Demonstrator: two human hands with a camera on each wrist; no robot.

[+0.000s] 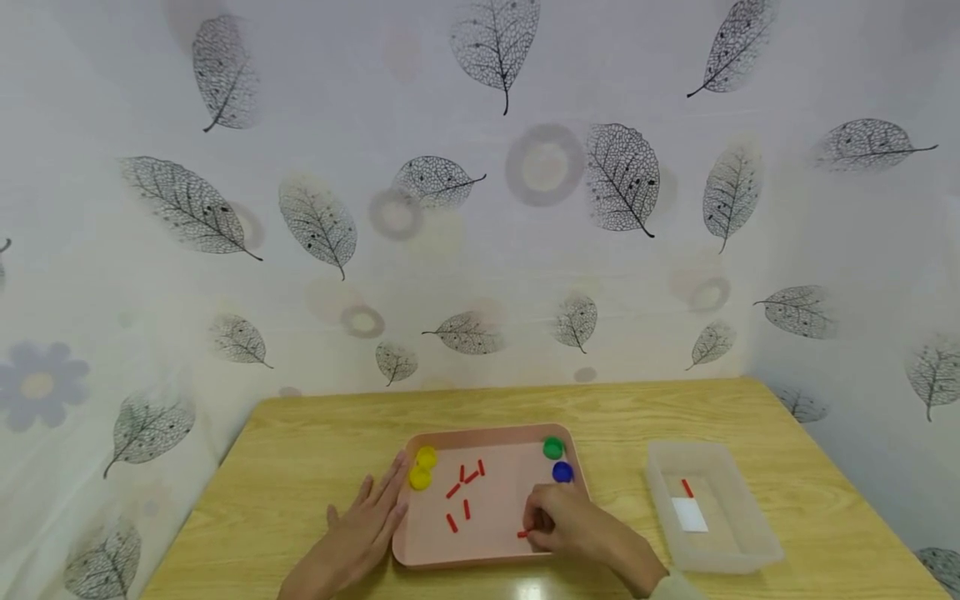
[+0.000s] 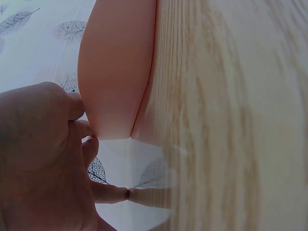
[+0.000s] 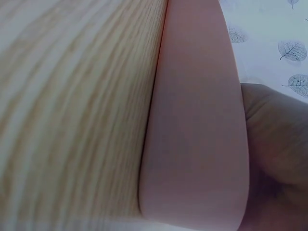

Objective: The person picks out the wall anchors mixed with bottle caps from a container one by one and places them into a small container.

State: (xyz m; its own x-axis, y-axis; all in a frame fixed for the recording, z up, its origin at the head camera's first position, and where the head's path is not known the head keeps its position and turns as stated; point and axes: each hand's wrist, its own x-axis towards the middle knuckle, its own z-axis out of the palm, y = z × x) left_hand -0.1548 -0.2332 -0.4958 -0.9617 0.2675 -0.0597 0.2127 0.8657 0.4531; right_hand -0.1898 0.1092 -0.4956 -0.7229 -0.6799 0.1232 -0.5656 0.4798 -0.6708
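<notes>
A pink tray (image 1: pixel 491 554) lies on the table. My left hand (image 1: pixel 362 532) rests along its left rim with fingers stretched out; the left wrist view shows those fingers (image 2: pixel 108 193) beside the tray wall. Inside the tray's lower right corner, my right hand (image 1: pixel 568 522) pinches a small red stick (image 1: pixel 522 534) between thumb and fingertips. In the right wrist view the tray wall (image 3: pixel 197 115) hides the fingertips. Several more red sticks (image 1: pixel 452 523) lie scattered across the tray's left and middle.
Two yellow round caps (image 1: pixel 420 477) sit in the tray's upper left corner. A green cap (image 1: pixel 552 448) and a blue cap (image 1: pixel 562 472) sit at its upper right. To the right stands a translucent plastic box (image 1: pixel 738 533) holding one red stick (image 1: pixel 687 488) and a white card (image 1: pixel 689 515).
</notes>
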